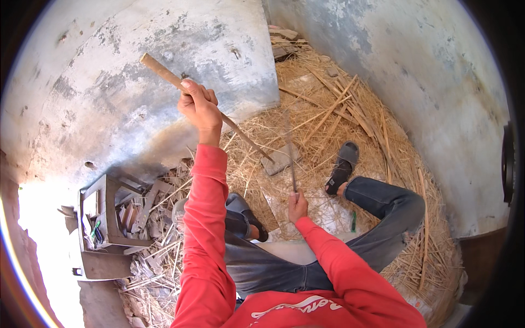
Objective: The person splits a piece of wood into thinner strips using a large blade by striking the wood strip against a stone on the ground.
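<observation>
The step in hand looks to be bracing the stick (pixel 163 71) with its foot at the block (pixel 280 159) while the blade (pixel 293 174) stands ready beside it. The left hand (pixel 201 108) is closed round the stick toward its thicker upper end, raised out in front, so the stick slants down and to the right, its thin end seemingly resting on the block. The right hand (pixel 298 206), lower and nearer the body, has its fingers wrapped about the near end of the blade, which points forward and away; it appears to run past the stick without touching it. My judgement is that the next move calls for a firm left grip, the foot kept from skidding, and the right hand's knuckles clear of the wood. The floor (pixel 311 136) is thickly strewn with straw and thin shavings, with longer slats (pixel 361 120) heaped at the far right and paler bare patches showing near the right hand. Two sandals (pixel 344 164) rest on this litter, one either side of the block. Scuffed walls (pixel 219 33) of flaking plaster rise around, a wooden frame (pixel 109 218) holding scraps stands at the left, and strong light glares beyond it.
</observation>
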Demonstrator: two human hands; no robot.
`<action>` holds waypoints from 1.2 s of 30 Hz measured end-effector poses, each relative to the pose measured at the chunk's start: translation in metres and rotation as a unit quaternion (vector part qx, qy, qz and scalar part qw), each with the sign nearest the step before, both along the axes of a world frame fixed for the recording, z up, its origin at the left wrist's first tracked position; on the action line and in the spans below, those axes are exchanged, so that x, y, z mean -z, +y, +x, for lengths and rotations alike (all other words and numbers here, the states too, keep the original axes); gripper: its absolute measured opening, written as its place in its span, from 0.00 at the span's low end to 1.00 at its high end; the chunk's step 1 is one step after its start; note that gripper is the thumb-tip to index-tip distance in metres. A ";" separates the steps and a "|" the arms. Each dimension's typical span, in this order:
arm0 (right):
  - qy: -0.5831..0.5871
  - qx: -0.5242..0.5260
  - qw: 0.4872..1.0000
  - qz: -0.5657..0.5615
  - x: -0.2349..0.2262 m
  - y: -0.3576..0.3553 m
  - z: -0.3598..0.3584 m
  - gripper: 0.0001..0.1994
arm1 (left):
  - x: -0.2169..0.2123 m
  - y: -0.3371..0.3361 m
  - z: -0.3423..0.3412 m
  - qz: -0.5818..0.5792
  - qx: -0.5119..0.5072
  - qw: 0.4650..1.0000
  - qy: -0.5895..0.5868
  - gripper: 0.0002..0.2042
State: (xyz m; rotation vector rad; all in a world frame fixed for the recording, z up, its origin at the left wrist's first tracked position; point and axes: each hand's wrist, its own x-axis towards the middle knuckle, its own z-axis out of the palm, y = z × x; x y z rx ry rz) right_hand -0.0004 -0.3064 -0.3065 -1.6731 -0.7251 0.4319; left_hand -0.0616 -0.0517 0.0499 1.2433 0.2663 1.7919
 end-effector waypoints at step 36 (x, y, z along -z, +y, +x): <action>0.090 -0.094 0.935 -0.329 0.107 -0.011 0.030 0.33 | 0.012 0.061 -0.042 -0.049 -0.075 0.995 -0.046 0.24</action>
